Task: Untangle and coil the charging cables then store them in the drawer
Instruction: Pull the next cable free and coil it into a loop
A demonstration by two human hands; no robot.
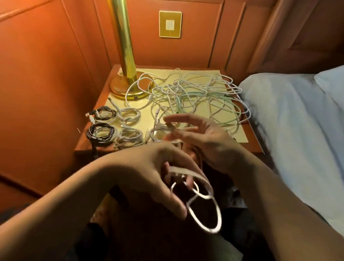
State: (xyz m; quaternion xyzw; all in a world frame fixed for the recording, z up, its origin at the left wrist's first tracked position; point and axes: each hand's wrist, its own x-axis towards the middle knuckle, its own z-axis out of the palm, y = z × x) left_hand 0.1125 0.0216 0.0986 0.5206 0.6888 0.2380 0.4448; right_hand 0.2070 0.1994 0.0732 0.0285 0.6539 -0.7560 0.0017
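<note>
White cable [202, 214] blurs in hands [159, 176], drawer hidden below.

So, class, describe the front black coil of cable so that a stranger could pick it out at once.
Start at the brass lamp on the nightstand, then move to the table's front left corner. Two dark coils lie there beside white coils; the front black coil is nearest the front edge, nearer than its twin.

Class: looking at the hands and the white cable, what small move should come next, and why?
Probably wind one more loop: the left hand holds a partly coiled white charging cable, while the right hand pinches what looks like its blurred free end. Finished coils lie on the wooden nightstand.
</note>
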